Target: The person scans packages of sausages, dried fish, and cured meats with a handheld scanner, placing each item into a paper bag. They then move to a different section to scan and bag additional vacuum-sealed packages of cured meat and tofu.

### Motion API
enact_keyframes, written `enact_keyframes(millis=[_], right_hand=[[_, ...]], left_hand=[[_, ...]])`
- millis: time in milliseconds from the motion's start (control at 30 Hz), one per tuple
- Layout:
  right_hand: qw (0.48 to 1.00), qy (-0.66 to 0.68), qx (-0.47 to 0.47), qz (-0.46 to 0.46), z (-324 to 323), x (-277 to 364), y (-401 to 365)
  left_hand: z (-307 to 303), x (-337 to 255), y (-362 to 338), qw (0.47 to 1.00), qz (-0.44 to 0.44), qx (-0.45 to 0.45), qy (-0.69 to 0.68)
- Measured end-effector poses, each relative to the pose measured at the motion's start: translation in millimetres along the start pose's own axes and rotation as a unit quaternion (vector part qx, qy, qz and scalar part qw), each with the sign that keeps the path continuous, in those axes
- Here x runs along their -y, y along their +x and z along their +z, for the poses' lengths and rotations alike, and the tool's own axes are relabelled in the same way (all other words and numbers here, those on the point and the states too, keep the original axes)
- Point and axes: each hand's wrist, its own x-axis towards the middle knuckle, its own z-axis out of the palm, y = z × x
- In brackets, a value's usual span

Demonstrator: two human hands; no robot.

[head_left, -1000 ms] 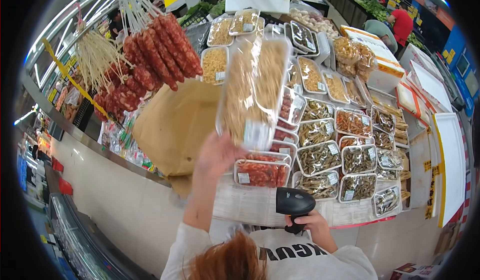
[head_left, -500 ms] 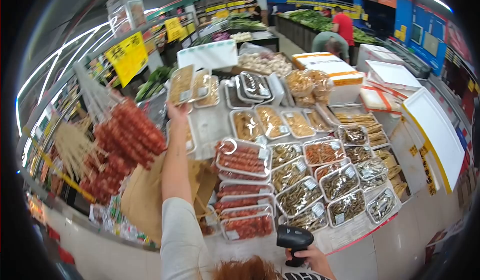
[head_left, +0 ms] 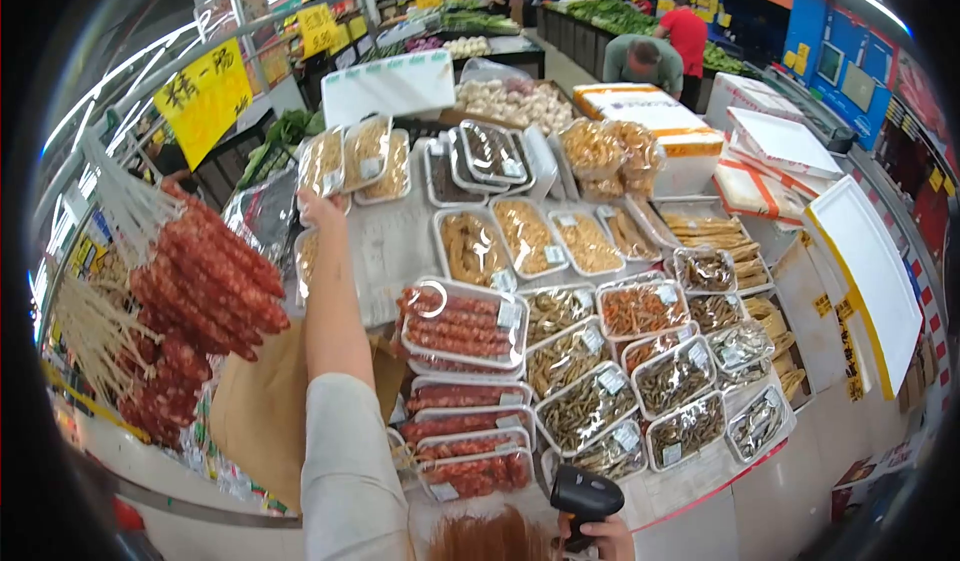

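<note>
While the left arm reaches across the worktop (head_left: 700,476), the left hand (head_left: 322,209) sits at its far left corner with its grip clenched on the near edge of a film-wrapped tray of pale dried goods (head_left: 322,159). This tray stands tilted, just beside two similar trays (head_left: 380,156) on its right. Down at the near edge, the right hand (head_left: 603,539) is only partly in view, its grip grasping the handle of a black barcode scanner (head_left: 585,491), whose head points up over the front row of packs.

Stacked trays of red sausage (head_left: 462,321) lie along the worktop's near left part, just right of the sleeve. Trays of dried small fish (head_left: 585,406) fill the near right part. Strings of red sausages (head_left: 205,271) hang off the left edge, above a sheet of brown paper (head_left: 260,401). A yellow sign (head_left: 203,101) hangs beyond the far left corner. White foam lids (head_left: 865,271) lean past the right edge. Well beyond the far edge, a person in a grey top (head_left: 645,59) bends over beside a person in a red top (head_left: 687,36).
</note>
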Motion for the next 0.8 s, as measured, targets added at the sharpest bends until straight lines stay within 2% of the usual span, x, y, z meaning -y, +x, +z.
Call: enact_keyframes(millis=[67,133,167,200,233,267,300,333,367,400,433,500,533,567,600,633,700,733,800], right_hand=[[0.999,-0.034,0.019,-0.008,-3.2,-6.4,-3.2],[0.998,-0.039,0.037,-0.022,2.9,-0.6,-3.1],[0.998,-0.040,0.053,-0.018,-1.2,-1.7,-1.8],[0.997,-0.050,0.064,-0.015,9.0,5.4,-1.6],[0.994,-0.061,0.086,-0.013,9.5,6.3,0.5],[0.992,-0.071,0.105,-0.013,7.2,5.5,1.6],[0.991,-0.065,0.115,-0.003,6.6,4.8,2.3],[0.987,-0.062,0.150,0.017,-2.4,2.4,4.0],[0.984,-0.062,0.165,0.024,-0.7,3.5,3.5],[0.981,-0.063,0.179,0.032,0.8,5.5,3.7],[0.978,-0.064,0.193,0.044,-4.1,4.1,3.9],[0.972,-0.084,0.210,0.063,-4.4,6.5,3.5],[0.968,-0.095,0.222,0.068,-3.3,6.5,3.0],[0.963,-0.082,0.240,0.092,-3.0,9.3,1.9],[0.960,-0.098,0.237,0.108,-4.3,9.6,1.1],[0.961,-0.109,0.225,0.119,-3.7,10.0,-1.3],[0.960,-0.122,0.218,0.126,6.8,14.5,-4.0],[0.960,-0.119,0.219,0.126,5.9,12.5,-1.7],[0.950,-0.114,0.246,0.158,-1.5,11.0,-2.4]], left_hand=[[11.6,-11.5,-30.9,0.988,-0.010,-0.100,-0.118],[-4.2,4.9,-24.8,0.995,-0.006,0.016,-0.099],[-14.9,26.4,-18.9,0.999,0.042,0.024,0.016],[3.0,23.6,-39.4,0.977,-0.083,-0.185,0.066],[-25.0,61.2,15.7,0.993,-0.106,-0.045,-0.020],[-23.5,46.6,-27.1,0.987,-0.156,0.009,0.041],[-3.8,0.6,-116.2,0.994,-0.100,0.016,-0.026],[-3.4,-24.6,-163.3,0.988,-0.128,0.030,-0.080],[-8.1,-41.1,-197.2,0.977,-0.158,0.043,-0.137],[-16.1,-56.6,-224.8,0.956,-0.232,0.070,-0.168],[-28.0,-69.1,-248.9,0.927,-0.303,0.095,-0.199],[-60.5,-96.1,-291.3,0.869,-0.393,0.169,-0.249],[-80.5,-114.1,-313.1,0.831,-0.417,0.224,-0.292],[-98.2,-132.9,-341.1,0.836,-0.398,0.236,-0.295],[-120.7,-143.1,-359.5,0.844,-0.393,0.252,-0.266],[-156.2,-134.4,-365.9,0.857,-0.312,0.374,-0.170],[-202.7,-142.3,-380.3,0.871,-0.343,0.343,0.072],[-219.0,-140.0,-375.0,0.871,-0.343,0.343,0.075],[-251.1,-136.2,-371.8,0.929,-0.277,0.208,0.129]])
